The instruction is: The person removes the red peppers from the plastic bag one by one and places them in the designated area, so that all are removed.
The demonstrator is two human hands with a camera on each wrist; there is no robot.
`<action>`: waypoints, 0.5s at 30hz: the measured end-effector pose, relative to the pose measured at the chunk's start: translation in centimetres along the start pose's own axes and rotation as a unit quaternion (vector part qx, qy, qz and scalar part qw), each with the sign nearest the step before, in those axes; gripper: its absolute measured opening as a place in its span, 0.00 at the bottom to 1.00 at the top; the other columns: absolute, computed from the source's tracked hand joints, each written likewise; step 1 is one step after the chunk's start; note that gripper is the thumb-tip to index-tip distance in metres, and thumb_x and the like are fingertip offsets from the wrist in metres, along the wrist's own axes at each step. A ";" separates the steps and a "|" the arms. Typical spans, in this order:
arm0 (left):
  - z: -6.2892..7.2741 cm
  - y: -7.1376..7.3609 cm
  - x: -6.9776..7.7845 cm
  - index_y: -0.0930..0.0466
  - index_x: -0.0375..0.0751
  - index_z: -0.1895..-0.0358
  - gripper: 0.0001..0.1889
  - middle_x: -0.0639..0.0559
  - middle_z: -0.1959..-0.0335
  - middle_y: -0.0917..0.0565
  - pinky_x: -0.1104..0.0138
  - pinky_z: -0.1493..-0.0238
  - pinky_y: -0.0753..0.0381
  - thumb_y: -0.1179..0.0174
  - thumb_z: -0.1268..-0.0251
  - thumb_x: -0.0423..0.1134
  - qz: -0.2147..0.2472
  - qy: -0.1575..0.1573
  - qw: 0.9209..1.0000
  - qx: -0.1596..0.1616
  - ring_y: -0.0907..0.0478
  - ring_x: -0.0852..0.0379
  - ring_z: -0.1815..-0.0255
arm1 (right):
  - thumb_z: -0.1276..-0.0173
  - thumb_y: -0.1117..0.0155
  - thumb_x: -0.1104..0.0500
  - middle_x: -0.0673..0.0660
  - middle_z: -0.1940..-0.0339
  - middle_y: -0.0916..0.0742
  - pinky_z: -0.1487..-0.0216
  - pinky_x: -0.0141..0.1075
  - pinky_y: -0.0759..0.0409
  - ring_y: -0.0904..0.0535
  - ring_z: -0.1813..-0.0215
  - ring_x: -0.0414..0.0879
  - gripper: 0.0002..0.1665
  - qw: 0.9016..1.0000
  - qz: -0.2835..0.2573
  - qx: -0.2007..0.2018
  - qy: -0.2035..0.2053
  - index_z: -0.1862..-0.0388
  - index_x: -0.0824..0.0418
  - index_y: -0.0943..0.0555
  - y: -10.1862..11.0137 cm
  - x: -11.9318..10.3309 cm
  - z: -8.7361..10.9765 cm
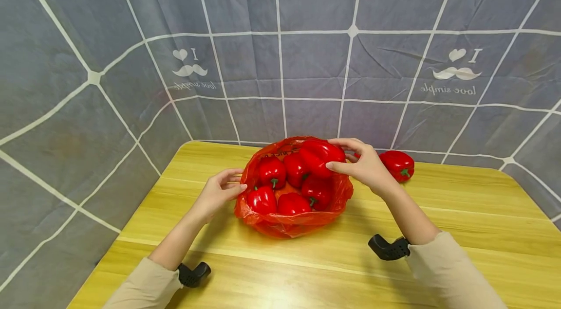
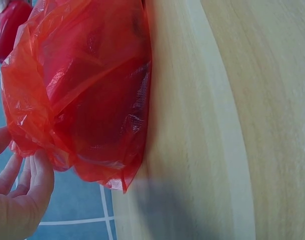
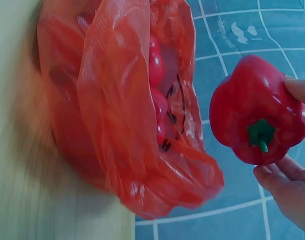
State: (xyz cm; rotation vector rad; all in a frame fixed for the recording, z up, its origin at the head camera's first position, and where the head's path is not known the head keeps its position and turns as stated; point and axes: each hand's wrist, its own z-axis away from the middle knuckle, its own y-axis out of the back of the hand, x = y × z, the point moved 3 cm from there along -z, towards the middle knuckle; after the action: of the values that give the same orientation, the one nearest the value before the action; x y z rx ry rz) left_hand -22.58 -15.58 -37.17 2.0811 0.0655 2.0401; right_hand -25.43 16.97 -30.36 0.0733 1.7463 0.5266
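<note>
L hand point(image 1: 218, 195): pinching the rim of the red plastic bag point(image 1: 285, 225) on its L side
R hand point(image 1: 367, 165): gripping a red bell pepper point(image 1: 321, 154), holding it up by the bag's mouth
Bag: sitting on the wooden bench point(image 1: 280, 270), gaping open, w/ approx 5 other peppers point(image 1: 272, 171) lying inside
Spare pepper point(image 1: 398, 164): lying on the bench to the R, nr the curtain
Curtain point(image 1: 315, 65): hanging behind, grey w/ white grid lines
</note>
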 end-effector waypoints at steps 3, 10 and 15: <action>0.0 0.0 -0.1 0.33 0.26 0.41 0.23 0.30 0.49 0.25 0.66 0.58 0.19 0.42 0.39 0.27 -0.001 0.004 1.000 0.002 0.22 0.48 0.55 | 0.43 0.30 0.56 0.57 0.39 0.27 0.52 0.43 0.21 0.30 0.39 0.64 0.31 1.000 0.013 0.006 -0.006 0.40 0.58 0.26 0.6 0.2 0.3; 0.0 -0.1 -0.2 0.33 0.26 0.41 0.23 0.31 0.49 0.25 0.66 0.59 0.19 0.42 0.39 0.28 -0.002 0.007 1.000 0.003 0.22 0.48 0.55 | 0.43 0.30 0.58 0.58 0.41 0.26 0.61 0.36 0.18 0.23 0.48 0.58 0.31 1.000 0.006 0.018 -0.006 0.39 0.60 0.27 1.8 0.4 0.8; 0.0 -0.1 0.0 0.33 0.26 0.41 0.22 0.30 0.49 0.25 0.66 0.59 0.19 0.42 0.39 0.27 -0.002 0.001 1.000 0.003 0.22 0.47 0.54 | 0.42 0.31 0.59 0.60 0.43 0.23 0.58 0.34 0.19 0.23 0.48 0.56 0.31 1.000 0.008 0.028 0.001 0.39 0.61 0.27 2.5 0.4 1.1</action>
State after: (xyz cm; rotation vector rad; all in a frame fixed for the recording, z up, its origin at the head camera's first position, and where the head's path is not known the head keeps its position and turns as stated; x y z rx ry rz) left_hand -22.61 -15.46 -37.18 2.0813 0.0766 2.0431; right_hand -25.10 19.62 -29.92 0.1258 1.7639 0.4895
